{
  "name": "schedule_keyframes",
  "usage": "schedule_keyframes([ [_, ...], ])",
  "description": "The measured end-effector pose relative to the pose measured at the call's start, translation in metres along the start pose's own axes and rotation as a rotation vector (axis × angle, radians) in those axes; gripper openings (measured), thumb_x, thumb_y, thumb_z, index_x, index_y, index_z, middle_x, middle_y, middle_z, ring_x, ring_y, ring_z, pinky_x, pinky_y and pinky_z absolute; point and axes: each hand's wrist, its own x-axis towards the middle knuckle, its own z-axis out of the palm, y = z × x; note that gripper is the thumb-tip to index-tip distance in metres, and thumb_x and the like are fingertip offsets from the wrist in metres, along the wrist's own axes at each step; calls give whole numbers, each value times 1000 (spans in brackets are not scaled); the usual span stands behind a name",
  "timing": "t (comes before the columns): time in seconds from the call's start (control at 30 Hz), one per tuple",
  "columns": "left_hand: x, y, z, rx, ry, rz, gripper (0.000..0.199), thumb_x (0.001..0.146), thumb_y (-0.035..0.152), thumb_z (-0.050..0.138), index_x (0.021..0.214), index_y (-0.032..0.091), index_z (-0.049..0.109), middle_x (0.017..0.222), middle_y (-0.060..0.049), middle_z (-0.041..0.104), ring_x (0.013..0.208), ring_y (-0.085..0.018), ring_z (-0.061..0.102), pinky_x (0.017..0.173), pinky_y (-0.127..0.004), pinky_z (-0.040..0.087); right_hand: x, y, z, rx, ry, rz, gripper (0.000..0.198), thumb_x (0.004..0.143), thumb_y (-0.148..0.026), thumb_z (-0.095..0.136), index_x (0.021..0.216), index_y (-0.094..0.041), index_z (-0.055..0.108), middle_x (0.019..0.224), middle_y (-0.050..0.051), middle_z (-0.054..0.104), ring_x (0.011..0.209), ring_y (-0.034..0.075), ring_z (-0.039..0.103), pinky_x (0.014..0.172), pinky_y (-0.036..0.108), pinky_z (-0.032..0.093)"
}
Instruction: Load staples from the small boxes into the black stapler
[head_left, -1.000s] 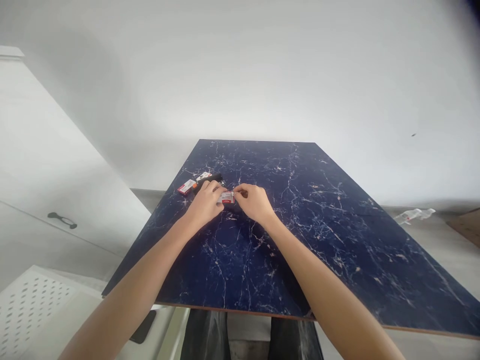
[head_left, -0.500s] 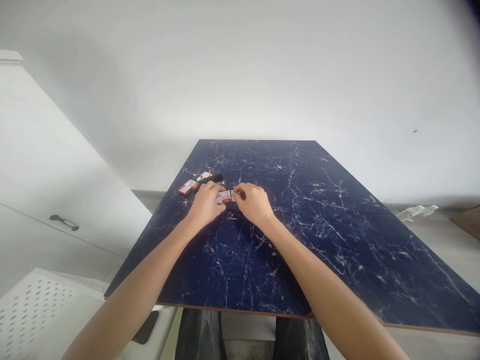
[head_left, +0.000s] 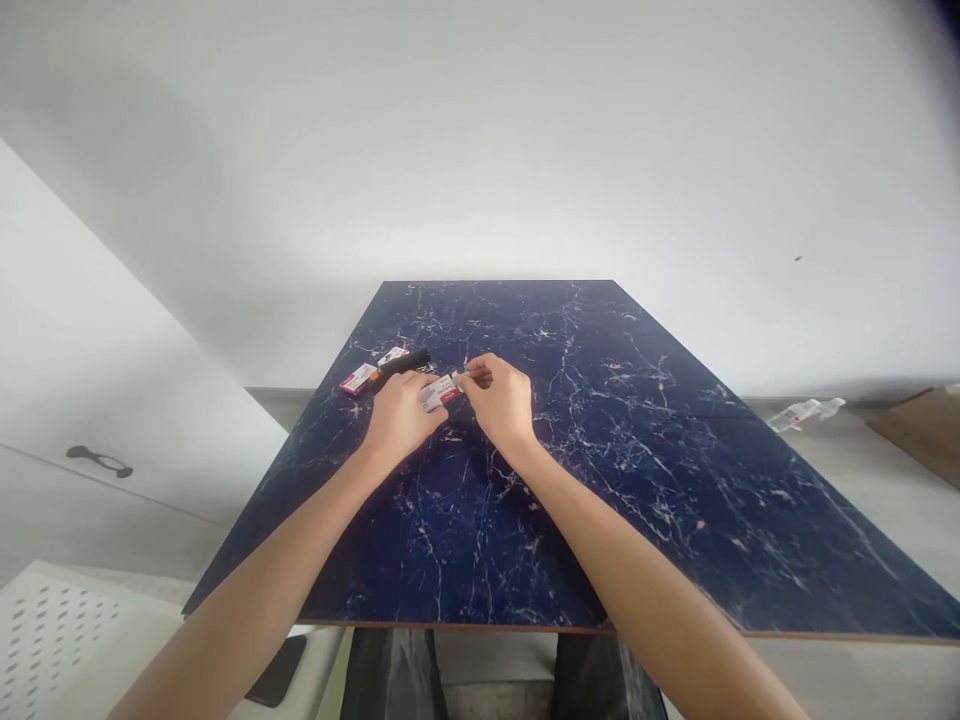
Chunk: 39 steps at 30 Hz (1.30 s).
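Observation:
A small red-and-white box (head_left: 439, 393) lies between the thumb and fingers of my left hand (head_left: 401, 412), which is closed on it. My right hand (head_left: 501, 398) pinches at the box's right end, its thumb and fingertips on what looks like the end flap. Just beyond my left hand, a black cylinder (head_left: 409, 364) with an orange part lies on the dark blue marbled table (head_left: 570, 480). Another red-and-white box (head_left: 358, 379) rests to the left of it, and a further white box (head_left: 392, 355) sits behind.
A white cabinet with a dark handle (head_left: 100, 461) stands at the left. Low on the left are a white perforated surface (head_left: 52, 625) and a dark phone-like object (head_left: 276, 670). Clear plastic items (head_left: 806, 413) and a brown cardboard piece (head_left: 922, 430) lie beyond the table's right edge.
The box in my left hand has tilted, its right end higher. My right hand has shifted at that end, its fingers more raised. The whole view has moved slightly.

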Motion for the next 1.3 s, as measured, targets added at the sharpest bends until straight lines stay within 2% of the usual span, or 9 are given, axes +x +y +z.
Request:
schedule_keyframes([
  [0.1, 0, 2, 0, 13, 14, -1, 35, 72, 17, 71, 106, 21, 72, 101, -6, 75, 93, -30, 65, 83, -42, 53, 1, -1, -3, -75, -19, -76, 4, 89, -25, 65, 89, -23, 68, 89, 3, 73, 76, 17, 66, 73, 29, 51],
  [0.23, 0, 3, -1, 35, 54, 16, 32, 73, 17, 71, 105, 21, 72, 99, -6, 75, 95, -30, 66, 84, -42, 53, 0, -3, -4, -165, -16, -159, 13, 94, -24, 58, 88, -23, 69, 89, 5, 72, 77, 18, 66, 72, 29, 48],
  [0.43, -1, 3, -1, 49, 101, 56, 32, 74, 16, 69, 106, 19, 71, 101, -7, 74, 98, -30, 66, 88, -42, 54, -5, -6, 0, -77, -34, -161, 16, 93, -20, 57, 90, -25, 72, 89, 3, 74, 78, 18, 68, 75, 30, 51],
  [0.6, -1, 0, -1, 4, 136, 10, 37, 72, 17, 72, 109, 21, 70, 106, -8, 74, 101, -30, 67, 85, -41, 55, -4, -7, 0, 159, -40, -54, 14, 93, -28, 61, 93, -26, 75, 93, 1, 77, 82, 19, 71, 80, 32, 56],
  [0.73, -2, 4, -2, -30, 158, 29, 37, 72, 17, 72, 108, 23, 70, 107, -6, 74, 101, -28, 68, 88, -40, 55, -1, -4, 3, 317, -61, 9, 10, 86, -32, 69, 90, -25, 76, 102, 4, 76, 90, 20, 72, 86, 34, 58],
  [0.93, -5, 9, -6, -112, 186, 67, 41, 75, 15, 71, 116, 24, 68, 117, -3, 71, 104, -23, 70, 91, -34, 55, 4, -1, 6, 675, -145, 274, 22, 80, -34, 74, 97, -22, 66, 95, 4, 76, 87, 20, 74, 86, 38, 60],
  [1.0, -5, 8, -5, -125, 198, 85, 43, 77, 14, 70, 119, 24, 67, 122, -4, 70, 108, -23, 69, 95, -34, 54, 3, 1, 7, 695, -166, 288, 21, 83, -35, 71, 99, -22, 67, 96, 5, 77, 89, 21, 74, 86, 38, 60],
  [1.13, -4, 5, -3, -167, 198, 54, 43, 82, 15, 68, 125, 24, 63, 123, -6, 68, 111, -24, 67, 98, -36, 53, -6, -1, 15, 573, -175, 219, 24, 88, -34, 65, 108, -23, 73, 111, 6, 77, 101, 22, 73, 93, 40, 59],
  [1.3, -5, 1, 2, -245, 165, 2, 41, 88, 18, 65, 128, 24, 58, 124, -8, 64, 113, -25, 65, 98, -40, 53, -17, -11, 23, 730, -315, 330, 40, 92, -34, 59, 130, -24, 66, 128, 7, 71, 116, 23, 69, 95, 40, 60],
])
